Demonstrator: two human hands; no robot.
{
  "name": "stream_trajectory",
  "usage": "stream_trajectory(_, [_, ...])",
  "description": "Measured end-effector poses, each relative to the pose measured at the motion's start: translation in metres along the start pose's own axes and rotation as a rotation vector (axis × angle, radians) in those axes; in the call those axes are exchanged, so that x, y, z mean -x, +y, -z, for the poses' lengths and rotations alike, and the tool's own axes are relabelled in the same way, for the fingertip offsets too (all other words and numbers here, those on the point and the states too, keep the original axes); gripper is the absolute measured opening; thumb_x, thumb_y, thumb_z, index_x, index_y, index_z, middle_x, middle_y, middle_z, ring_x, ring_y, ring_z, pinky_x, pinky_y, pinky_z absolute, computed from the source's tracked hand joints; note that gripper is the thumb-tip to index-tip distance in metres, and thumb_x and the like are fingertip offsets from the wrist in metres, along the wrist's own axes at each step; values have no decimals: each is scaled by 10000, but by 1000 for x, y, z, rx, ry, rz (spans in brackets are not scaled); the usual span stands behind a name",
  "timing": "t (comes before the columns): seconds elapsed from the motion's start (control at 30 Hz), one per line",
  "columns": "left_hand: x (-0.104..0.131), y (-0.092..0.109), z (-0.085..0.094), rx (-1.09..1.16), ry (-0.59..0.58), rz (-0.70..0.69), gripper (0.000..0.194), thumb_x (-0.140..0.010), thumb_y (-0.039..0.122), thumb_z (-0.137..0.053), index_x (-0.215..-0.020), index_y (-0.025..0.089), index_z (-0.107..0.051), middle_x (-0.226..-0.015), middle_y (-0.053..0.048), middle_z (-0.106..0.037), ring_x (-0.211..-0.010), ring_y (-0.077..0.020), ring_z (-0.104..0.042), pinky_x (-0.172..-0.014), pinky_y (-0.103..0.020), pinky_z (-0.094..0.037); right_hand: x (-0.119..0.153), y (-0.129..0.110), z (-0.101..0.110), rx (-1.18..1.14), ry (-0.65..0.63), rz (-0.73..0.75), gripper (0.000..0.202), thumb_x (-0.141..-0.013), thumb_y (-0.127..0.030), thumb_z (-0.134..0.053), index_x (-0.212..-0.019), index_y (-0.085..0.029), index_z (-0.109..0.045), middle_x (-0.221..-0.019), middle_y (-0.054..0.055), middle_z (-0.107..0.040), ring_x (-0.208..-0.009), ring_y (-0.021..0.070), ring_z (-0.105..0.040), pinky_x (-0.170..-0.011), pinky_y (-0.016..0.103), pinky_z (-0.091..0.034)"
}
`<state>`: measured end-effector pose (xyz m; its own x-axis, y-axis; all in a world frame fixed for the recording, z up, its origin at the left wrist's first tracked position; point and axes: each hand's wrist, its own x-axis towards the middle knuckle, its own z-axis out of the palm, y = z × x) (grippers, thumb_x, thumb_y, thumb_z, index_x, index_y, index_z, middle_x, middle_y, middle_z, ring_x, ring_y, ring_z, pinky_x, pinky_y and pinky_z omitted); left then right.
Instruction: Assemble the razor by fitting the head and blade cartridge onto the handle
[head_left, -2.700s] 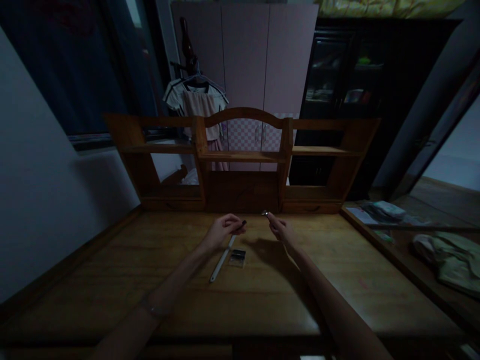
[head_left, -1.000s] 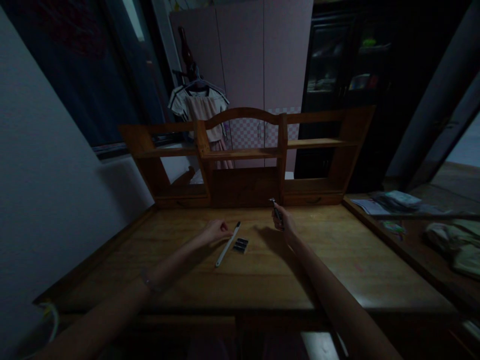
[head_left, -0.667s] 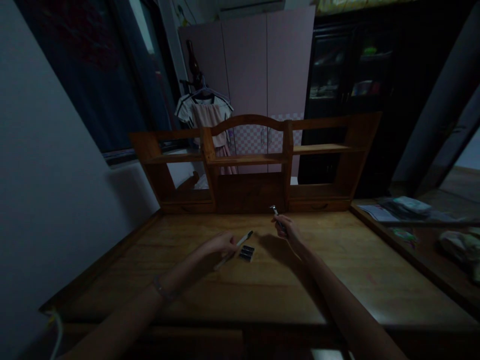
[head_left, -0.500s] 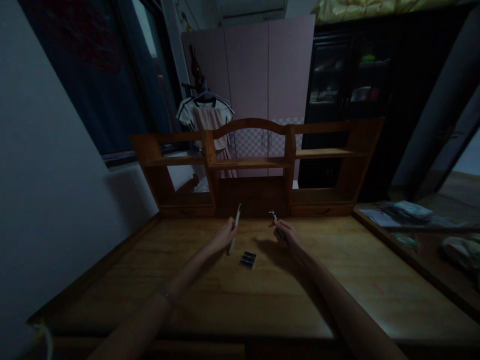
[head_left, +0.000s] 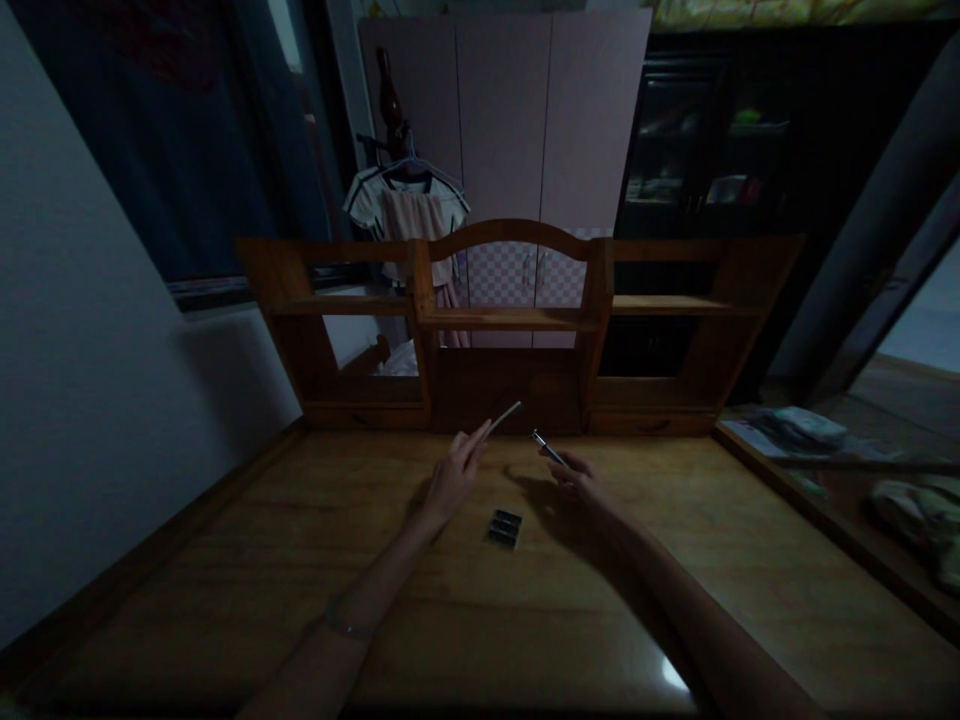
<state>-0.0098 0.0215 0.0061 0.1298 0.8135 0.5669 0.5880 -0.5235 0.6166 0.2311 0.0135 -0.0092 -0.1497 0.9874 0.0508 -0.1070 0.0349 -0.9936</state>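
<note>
My left hand point(head_left: 454, 478) is closed around a thin pale stick point(head_left: 505, 417), which points up and to the right from its fingers. Opposite it, my right hand point(head_left: 576, 474) grips a slim silver tool point(head_left: 551, 450) with a small crosswise head; its exact kind is too small and dark to tell. The tips of the two things are close but apart. Both hands are raised a little over the wooden desk point(head_left: 300, 560). Between and below them lies a small dark case point(head_left: 505, 529) with rows of black sections, untouched.
A wooden shelf unit point(head_left: 517, 319) with small drawers stands along the desk's back edge. A white wall point(head_left: 97, 330) borders the left side. Papers and a plastic-wrapped bundle point(head_left: 810, 425) lie beyond the right edge. Behind are hanging clothes point(head_left: 409, 215) and a pink wardrobe point(head_left: 502, 130).
The stick in my left hand has swung from nearly upright to leaning right, towards the silver tool. The silver tool now tilts more to the left. The camera view has shifted slightly downward.
</note>
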Motion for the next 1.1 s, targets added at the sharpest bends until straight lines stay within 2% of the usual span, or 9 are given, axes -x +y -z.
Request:
stream_trajectory(0.1, [3,3,-2,3,-85,-8,448,-930,343,-349,-1377,312,-361,-932,-22,-503,-832,-138,-517,-808,-241,-407,2,-3,0,-24,-38,-24,445,-717,-469,-644,-1097,-254,-558,-567,-76,-408,-380,42,-271,-342,161,-163])
stream_trajectory(0.2, [6,5,-4,2,-121,-9,451,-929,343,-358,-1379,317,-353,-883,-9,-469,-787,-130,-490,-785,-234,-404,4,-8,1,-24,-48,-22,459,-727,-498,-629,-1098,-243,-543,-520,-96,-326,-375,44,-220,-336,159,-144])
stream_trajectory(0.47, [9,12,-3,9,-135,-30,458,-928,333,-368,-1385,319,-337,-883,-6,-456,-790,-131,-475,-785,-238,-393,10,-15,1,-36,-32,41,363,-758,-521,-597,-854,-170,-590,-507,-94,-242,-398,48,-177,-356,181,-127])
stream_trajectory(0.67, [10,13,-5,61,-148,-53,454,-927,328,-380,-1379,306,-352,-899,-9,-468,-800,-125,-476,-787,-231,-390,11,-16,1,-101,-26,58,337,-749,-502,-622,-779,-171,-567,-491,-99,-223,-394,46,-169,-361,183,-130])
stream_trajectory(0.9, [7,4,-6,131,-96,-132,451,-914,286,-426,-1363,286,-382,-862,-1,-451,-782,-120,-446,-756,-230,-383,3,-18,5,-364,-263,-35,385,-828,-532,-520,-774,-156,-579,-451,-112,-150,-371,42,-77,-337,175,-117])
stream_trajectory(1.1, [9,9,-4,112,-22,-145,451,-918,263,-425,-1365,297,-377,-872,-2,-440,-768,-107,-446,-736,-213,-377,3,-16,6,-421,-284,-37,393,-847,-515,-514,-772,-137,-587,-461,-109,-155,-373,38,-68,-330,170,-109])
